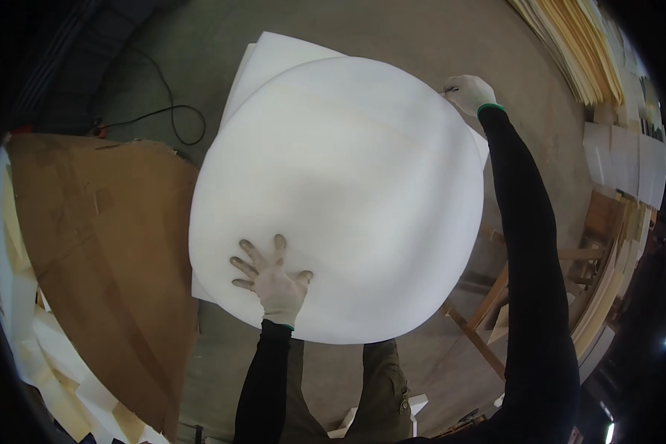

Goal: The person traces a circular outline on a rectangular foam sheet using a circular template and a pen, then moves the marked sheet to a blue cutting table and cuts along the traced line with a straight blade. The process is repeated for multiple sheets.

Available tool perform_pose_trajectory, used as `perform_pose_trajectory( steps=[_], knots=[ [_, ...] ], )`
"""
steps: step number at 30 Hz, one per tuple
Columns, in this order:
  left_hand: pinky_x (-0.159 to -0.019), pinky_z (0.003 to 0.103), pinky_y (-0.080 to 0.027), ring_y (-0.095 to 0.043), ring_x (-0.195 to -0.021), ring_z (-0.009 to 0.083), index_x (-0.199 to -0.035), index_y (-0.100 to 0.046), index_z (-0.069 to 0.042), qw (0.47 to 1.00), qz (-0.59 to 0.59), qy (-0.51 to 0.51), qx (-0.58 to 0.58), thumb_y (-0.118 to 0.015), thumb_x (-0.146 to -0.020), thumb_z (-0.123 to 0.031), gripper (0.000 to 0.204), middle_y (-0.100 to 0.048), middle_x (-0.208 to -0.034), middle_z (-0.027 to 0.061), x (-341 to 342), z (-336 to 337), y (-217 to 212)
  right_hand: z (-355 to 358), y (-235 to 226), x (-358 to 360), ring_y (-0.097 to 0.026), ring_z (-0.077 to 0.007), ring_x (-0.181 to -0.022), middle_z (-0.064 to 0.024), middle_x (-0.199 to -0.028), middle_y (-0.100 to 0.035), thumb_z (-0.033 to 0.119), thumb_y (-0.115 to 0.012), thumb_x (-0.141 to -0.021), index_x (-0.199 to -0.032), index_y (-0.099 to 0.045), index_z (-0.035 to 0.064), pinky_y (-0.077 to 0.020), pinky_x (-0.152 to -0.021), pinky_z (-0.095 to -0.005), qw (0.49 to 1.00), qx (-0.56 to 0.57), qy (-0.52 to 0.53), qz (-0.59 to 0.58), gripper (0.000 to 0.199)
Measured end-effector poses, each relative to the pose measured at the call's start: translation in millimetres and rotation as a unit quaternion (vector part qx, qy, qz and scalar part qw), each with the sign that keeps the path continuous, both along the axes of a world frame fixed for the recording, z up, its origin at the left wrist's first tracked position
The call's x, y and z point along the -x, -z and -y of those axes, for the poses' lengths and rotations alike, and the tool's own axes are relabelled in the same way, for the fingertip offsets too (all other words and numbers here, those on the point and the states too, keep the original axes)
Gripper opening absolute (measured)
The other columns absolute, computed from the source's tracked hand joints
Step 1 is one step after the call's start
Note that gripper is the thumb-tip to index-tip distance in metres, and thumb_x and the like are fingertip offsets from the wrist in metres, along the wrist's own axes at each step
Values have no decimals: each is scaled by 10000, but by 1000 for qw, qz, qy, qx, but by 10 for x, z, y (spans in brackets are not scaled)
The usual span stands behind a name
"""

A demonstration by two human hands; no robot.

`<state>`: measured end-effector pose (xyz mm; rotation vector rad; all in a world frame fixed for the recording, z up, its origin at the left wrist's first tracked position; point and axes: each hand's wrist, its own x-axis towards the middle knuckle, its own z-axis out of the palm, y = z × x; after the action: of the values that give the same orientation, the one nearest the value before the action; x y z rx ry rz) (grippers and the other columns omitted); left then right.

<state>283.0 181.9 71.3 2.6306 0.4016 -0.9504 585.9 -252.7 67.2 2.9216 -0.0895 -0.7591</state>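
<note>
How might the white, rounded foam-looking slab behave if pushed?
Probably light: the white, rounded slab looks like smooth foam. It could pivot on the white, cornered sheeting beneath, though the spread, gloved left hand on top may resist that.

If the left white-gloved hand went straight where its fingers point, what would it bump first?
Probably nothing: from the left hand, the way looks free over the big white rounded foam-like slab.

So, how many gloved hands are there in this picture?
2. The left hand lies spread on the white rounded slab, toward its lower left; the right hand, curled, is by the slab's upper-right edge. No others show.
</note>
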Motion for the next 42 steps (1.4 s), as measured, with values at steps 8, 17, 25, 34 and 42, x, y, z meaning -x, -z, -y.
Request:
perform_pose_trajectory(
  steps=[8, 17, 25, 34, 42],
  knots=[
    [-1057, 810, -142, 8, -1429, 647, -1546, -372, -232, 999, -23, 18, -44, -873, -654, -357, 1030, 6, -1613, 337, -9, 94, -18, 660, 59, 631, -672, -284, -1024, -48, -1073, -733, 320, -634, -864, -1063, -743, 208, -537, -890, -406, 998, -25, 57, 24, 254],
    [-1066, 800, -159, 2, -1441, 628, -1561, -337, -225, 997, -11, 34, -62, -866, -665, -378, 1052, 8, -1614, 329, 54, 116, 54, 1107, 133, 1476, -676, -274, -1013, -60, -1073, -725, 284, -580, -876, -1058, -745, 231, -541, -873, -409, 994, -34, 89, 47, 252],
    [-1081, 782, -177, 16, -1456, 608, -1586, -272, -245, 997, -8, 39, -61, -867, -686, -379, 1087, 34, -1628, 303, 104, 104, 86, 1199, 135, 2314, -682, -281, -990, -57, -1032, -731, 246, -536, -889, -1048, -740, 224, -545, -828, -424, 991, -44, 118, 55, 259],
    [-1089, 760, -204, 22, -1456, 606, -1598, -235, -227, 997, 5, 53, -50, -842, -724, -397, 1078, 45, -1631, 297, 151, 63, 153, 1245, 220, 3253, -688, -302, -948, -73, -972, -733, 216, -545, -858, -1009, -746, 195, -544, -807, -448, 977, -102, 158, 101, 252],
    [-1179, 589, -225, 12, -1444, 624, -1596, -235, -159, 995, 39, 78, -44, -828, -749, -390, 1060, 31, -1614, 345, 147, 30, 203, 1113, 207, 3995, -691, -319, -934, -93, -944, -728, 210, -539, -854, -941, -727, 154, -550, -764, -463, 964, -133, 203, 110, 215]
  ],
)
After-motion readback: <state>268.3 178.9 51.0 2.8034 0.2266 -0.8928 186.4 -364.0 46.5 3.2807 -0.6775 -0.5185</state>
